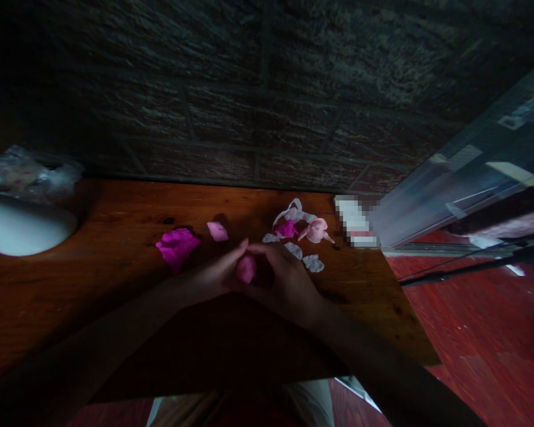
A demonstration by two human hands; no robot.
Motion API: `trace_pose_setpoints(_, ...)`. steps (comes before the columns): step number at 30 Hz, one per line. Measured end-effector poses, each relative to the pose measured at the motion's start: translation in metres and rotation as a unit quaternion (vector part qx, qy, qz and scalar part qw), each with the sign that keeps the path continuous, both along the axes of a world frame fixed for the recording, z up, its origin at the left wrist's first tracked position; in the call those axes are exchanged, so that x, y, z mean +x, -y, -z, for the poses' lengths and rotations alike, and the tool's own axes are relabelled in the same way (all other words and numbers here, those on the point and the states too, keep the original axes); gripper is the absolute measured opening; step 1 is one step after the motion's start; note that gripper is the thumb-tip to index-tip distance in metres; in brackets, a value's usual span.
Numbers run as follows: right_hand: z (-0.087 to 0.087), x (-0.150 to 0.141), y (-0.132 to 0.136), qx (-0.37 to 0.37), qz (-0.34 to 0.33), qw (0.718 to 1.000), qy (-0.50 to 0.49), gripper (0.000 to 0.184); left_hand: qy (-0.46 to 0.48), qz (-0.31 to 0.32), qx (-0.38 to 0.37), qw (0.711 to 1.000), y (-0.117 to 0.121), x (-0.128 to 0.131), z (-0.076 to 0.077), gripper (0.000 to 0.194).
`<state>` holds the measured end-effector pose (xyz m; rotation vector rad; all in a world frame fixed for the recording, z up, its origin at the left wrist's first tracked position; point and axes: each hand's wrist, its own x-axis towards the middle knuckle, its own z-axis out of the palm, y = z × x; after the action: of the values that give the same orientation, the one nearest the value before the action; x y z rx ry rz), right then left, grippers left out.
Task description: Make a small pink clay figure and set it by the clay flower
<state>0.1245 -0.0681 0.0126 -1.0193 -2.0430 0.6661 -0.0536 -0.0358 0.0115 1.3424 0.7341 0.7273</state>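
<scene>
My left hand (220, 271) and my right hand (289, 279) meet above the front of the wooden table, fingertips close together. Between them is a small rounded pink petal-like piece (247, 269), held from both sides; dim light hides exactly how the fingers grip it. Just beyond my left hand lie a crinkled magenta petal-like piece (178, 247) and a smaller light-pink petal (218, 231). Past my right hand sit a pale pink flower-like piece (317, 230), another magenta piece (286, 229) and several whitish petals (313, 263).
The wooden table (120, 219) runs along a dark brick-patterned wall (222, 118). At left are a white rounded object (26, 225) and crumpled clear plastic (35, 178). A blurred-out white item (356, 222) lies by a translucent panel (449, 160) at right. Reddish floor (463, 308) shows beyond the table's edge.
</scene>
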Motion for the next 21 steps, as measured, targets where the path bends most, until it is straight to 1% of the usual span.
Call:
trace_pose_setpoints(2,-0.002,0.003,-0.003,0.004,0.001,1.000,0.009,0.049,0.029,0.045,-0.053,0.997,0.000,0.001,0.003,0.065)
trace_pose_setpoints(3,-0.002,0.003,-0.004,0.001,0.000,1.000,0.008,0.047,0.040,0.073,-0.083,0.993,-0.001,0.000,0.006,0.064)
trace_pose_setpoints(5,-0.001,0.003,-0.005,-0.024,0.001,1.000,-0.016,0.038,0.043,0.101,-0.109,0.988,-0.004,-0.003,0.010,0.065)
trace_pose_setpoints(6,-0.001,0.002,-0.005,-0.046,0.002,0.998,-0.037,0.034,0.043,0.101,-0.125,0.986,-0.006,-0.005,0.012,0.066)
trace_pose_setpoints(8,0.000,0.001,-0.005,-0.091,-0.001,0.993,-0.077,0.031,0.042,0.073,-0.165,0.983,-0.009,-0.008,0.014,0.065)
trace_pose_setpoints(11,-0.001,0.001,-0.003,-0.109,0.005,0.989,-0.100,0.035,0.024,0.010,-0.191,0.981,-0.014,-0.013,0.014,0.067)
trace_pose_setpoints(13,-0.004,0.002,-0.002,-0.099,0.010,0.990,-0.096,0.033,0.001,-0.021,-0.169,0.985,-0.015,-0.015,0.013,0.067)
trace_pose_setpoints(14,-0.006,0.003,-0.001,-0.096,0.005,0.991,-0.093,0.028,-0.012,-0.037,-0.146,0.988,-0.015,-0.016,0.012,0.065)
trace_pose_setpoints(16,-0.009,0.004,0.000,-0.097,-0.012,0.992,-0.082,0.016,-0.032,-0.073,-0.083,0.993,-0.012,-0.017,0.010,0.061)
trace_pose_setpoints(18,-0.010,0.004,0.000,-0.106,-0.017,0.992,-0.069,0.012,-0.040,-0.098,0.000,0.994,-0.007,-0.017,0.006,0.057)
trace_pose_setpoints(19,-0.009,0.004,0.000,-0.114,-0.011,0.991,-0.066,0.013,-0.043,-0.101,0.041,0.993,-0.004,-0.017,0.004,0.055)
trace_pose_setpoints(21,-0.006,0.004,-0.001,-0.133,0.006,0.988,-0.072,0.015,-0.059,-0.085,0.105,0.989,0.002,-0.016,0.001,0.047)
